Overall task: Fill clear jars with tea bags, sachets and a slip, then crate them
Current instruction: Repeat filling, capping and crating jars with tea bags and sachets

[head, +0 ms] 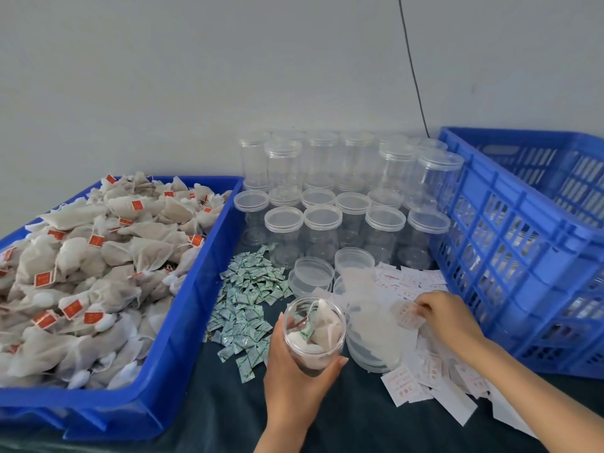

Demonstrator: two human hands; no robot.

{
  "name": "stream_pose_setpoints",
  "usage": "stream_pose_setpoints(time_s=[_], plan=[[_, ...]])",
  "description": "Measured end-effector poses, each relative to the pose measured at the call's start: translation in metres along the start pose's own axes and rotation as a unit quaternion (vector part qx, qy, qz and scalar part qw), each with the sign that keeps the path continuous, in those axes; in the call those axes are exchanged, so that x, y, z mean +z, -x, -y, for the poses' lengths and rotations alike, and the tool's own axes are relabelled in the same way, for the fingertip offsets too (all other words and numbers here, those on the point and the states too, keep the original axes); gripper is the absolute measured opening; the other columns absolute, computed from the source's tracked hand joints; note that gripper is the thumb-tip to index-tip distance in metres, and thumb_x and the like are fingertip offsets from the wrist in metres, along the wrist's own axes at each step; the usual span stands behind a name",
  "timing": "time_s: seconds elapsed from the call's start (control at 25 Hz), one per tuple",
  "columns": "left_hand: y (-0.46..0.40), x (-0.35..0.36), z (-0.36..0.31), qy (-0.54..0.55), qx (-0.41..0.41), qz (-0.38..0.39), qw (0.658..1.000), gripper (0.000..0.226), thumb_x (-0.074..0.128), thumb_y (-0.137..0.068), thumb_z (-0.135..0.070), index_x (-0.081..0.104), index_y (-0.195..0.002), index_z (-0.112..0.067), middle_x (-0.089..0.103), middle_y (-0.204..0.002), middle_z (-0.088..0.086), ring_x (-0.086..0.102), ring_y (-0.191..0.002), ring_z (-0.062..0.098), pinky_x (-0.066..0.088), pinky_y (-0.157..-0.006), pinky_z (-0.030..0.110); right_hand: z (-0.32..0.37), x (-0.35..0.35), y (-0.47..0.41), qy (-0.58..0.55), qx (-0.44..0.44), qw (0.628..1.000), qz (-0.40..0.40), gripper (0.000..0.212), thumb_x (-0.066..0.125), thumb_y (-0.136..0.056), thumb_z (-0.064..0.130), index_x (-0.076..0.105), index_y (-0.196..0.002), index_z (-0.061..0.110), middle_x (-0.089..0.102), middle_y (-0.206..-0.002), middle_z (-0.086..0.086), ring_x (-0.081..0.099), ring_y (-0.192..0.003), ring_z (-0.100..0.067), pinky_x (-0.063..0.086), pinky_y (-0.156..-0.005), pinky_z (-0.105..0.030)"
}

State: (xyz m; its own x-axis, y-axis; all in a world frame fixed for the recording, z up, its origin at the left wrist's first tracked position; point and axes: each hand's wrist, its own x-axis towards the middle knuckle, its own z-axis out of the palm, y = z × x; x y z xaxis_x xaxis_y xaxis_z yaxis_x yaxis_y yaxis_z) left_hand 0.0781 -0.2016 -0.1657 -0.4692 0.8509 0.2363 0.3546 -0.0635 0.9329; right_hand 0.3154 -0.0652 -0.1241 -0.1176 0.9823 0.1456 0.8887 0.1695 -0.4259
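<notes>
My left hand (295,371) grips an open clear jar (314,331) tilted toward me, with tea bags and a green sachet inside. My right hand (447,317) reaches into the spread of white slips (421,371) with red print and pinches one slip (408,313) between thumb and fingers. A heap of small green-and-white sachets (246,302) lies left of the jar. The blue tray (202,289) on the left is piled with tea bags (85,266) bearing red tags. A blue slatted crate (523,250) stands at the right.
Several lidded empty clear jars (327,204) stand stacked in rows at the back against the wall. Loose clear lids (366,322) lie stacked beside the held jar. A dark cloth (228,413) covers the table. A black cable (412,67) hangs down the wall.
</notes>
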Motion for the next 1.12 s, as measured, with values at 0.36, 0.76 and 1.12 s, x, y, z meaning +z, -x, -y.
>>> stream_pose_setpoints(time_s=[0.36, 0.76, 1.12], plan=[[0.000, -0.001, -0.002, -0.006, 0.008, 0.015, 1.000, 0.113, 0.076, -0.041, -0.067, 0.021, -0.138, -0.053, 0.041, -0.131, -0.036, 0.043, -0.123, -0.008, 0.045, -0.101, 0.031, 0.035, -0.028, -0.007, 0.004, -0.021, 0.996, -0.090, 0.016, 0.051, -0.096, 0.014, 0.064, -0.089, 0.006, 0.061, -0.101, -0.001, 0.054, -0.093, -0.024, 0.044, -0.078, -0.035], [0.000, -0.002, -0.002, -0.004, 0.008, 0.015, 1.000, 0.107, 0.079, -0.044, -0.065, 0.023, -0.134, -0.055, 0.043, -0.129, -0.036, 0.041, -0.122, -0.011, 0.047, -0.098, 0.031, 0.144, -0.033, 0.040, -0.175, -0.165, 0.969, 0.049, 0.007, 0.062, -0.090, 0.024, 0.065, -0.093, 0.031, 0.064, -0.086, 0.020, 0.057, -0.083, 0.010, 0.040, -0.071, -0.003], [-0.002, -0.006, -0.019, 0.044, 0.011, 0.001, 0.999, 0.099, 0.083, -0.037, -0.060, 0.031, -0.121, -0.070, 0.047, -0.119, -0.043, 0.047, -0.114, -0.016, 0.052, -0.091, 0.033, 0.084, -0.093, 0.057, -0.155, -0.129, 0.978, 0.045, 0.027, 0.061, -0.090, 0.017, 0.062, -0.084, 0.043, 0.066, -0.085, 0.025, 0.057, -0.087, 0.014, 0.039, -0.076, -0.004]])
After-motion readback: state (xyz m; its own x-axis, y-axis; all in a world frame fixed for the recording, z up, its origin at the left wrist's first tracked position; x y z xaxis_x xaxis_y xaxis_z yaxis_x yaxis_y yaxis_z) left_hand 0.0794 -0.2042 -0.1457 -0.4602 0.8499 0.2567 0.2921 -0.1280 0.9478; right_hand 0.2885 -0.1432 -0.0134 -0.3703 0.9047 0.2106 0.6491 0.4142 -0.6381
